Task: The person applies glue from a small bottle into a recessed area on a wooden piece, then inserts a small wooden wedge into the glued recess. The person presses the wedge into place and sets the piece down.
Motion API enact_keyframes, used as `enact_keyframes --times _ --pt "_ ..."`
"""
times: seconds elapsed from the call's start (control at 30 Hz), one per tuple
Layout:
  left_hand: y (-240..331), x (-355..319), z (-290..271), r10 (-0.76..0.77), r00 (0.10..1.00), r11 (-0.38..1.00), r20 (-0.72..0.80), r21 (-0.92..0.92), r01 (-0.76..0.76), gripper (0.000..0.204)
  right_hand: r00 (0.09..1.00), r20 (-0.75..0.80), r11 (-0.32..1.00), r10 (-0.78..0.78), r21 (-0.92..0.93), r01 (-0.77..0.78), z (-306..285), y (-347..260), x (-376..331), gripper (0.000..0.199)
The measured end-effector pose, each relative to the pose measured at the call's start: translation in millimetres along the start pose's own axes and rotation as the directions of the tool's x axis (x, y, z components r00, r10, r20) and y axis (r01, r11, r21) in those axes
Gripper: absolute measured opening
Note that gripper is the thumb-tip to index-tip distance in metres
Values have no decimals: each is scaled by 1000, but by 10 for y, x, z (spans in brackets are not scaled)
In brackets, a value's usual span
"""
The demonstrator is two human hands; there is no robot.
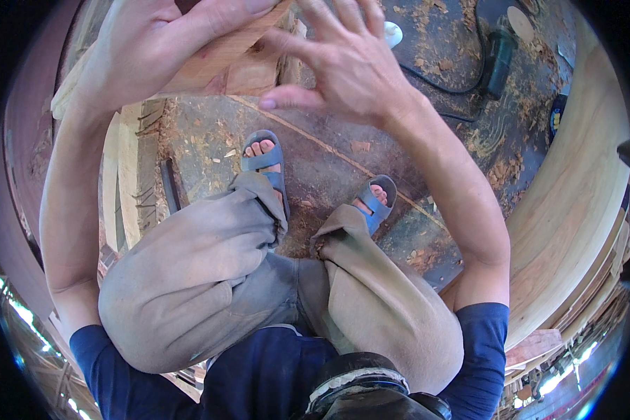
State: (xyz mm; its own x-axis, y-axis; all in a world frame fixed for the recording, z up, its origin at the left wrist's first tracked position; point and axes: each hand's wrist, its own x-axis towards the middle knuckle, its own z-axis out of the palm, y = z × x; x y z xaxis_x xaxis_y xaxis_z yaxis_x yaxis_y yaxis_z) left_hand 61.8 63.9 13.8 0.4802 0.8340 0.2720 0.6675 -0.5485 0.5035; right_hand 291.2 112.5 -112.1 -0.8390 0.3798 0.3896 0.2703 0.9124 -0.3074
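My left hand [162,45] lies against a reddish-brown wooden piece [220,61] at the top. Its thumb stretches along the wood, while the other fingers are mostly cut off by the picture's upper edge; it appears to grip the piece. Just right of the wood, my right hand [350,66] is open with its fingers spread and nothing held in it. The tip of its index finger reaches close to the wood; whether they touch is unclear. A paler block [255,73] shows under the wooden piece.
A dark green power tool [498,59] with a black cable lies on the shaving-strewn floor [203,140]. A large curved pale wooden piece [567,189] stands along the right. Timber strips [129,175] and a dark bar [169,185] are beside my left leg. My sandalled feet stand between.
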Motion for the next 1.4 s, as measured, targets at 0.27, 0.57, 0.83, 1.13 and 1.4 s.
enact_keyframes --times 0.27,0.57,0.83,1.13,1.4 --pt "-40 4 -4 -4 1000 1000 2 8 4 54 992 -84 993 95 85 -88 -40 -9 -25 86" --pt "131 16 48 -34 999 999 -36 0 34 53 998 -53 982 -28 187 37 -9 -106 -127 80" --pt "84 29 33 13 999 998 -32 66 -11 54 992 -99 996 78 48 -73 -14 117 68 85" --pt "-123 -6 33 44 998 999 -46 10 -43 56 998 -69 989 2 145 8 4 15 116 88" --pt "-136 -18 -7 41 999 998 -15 56 -40 55 999 27 987 -43 155 38 6 77 101 94"
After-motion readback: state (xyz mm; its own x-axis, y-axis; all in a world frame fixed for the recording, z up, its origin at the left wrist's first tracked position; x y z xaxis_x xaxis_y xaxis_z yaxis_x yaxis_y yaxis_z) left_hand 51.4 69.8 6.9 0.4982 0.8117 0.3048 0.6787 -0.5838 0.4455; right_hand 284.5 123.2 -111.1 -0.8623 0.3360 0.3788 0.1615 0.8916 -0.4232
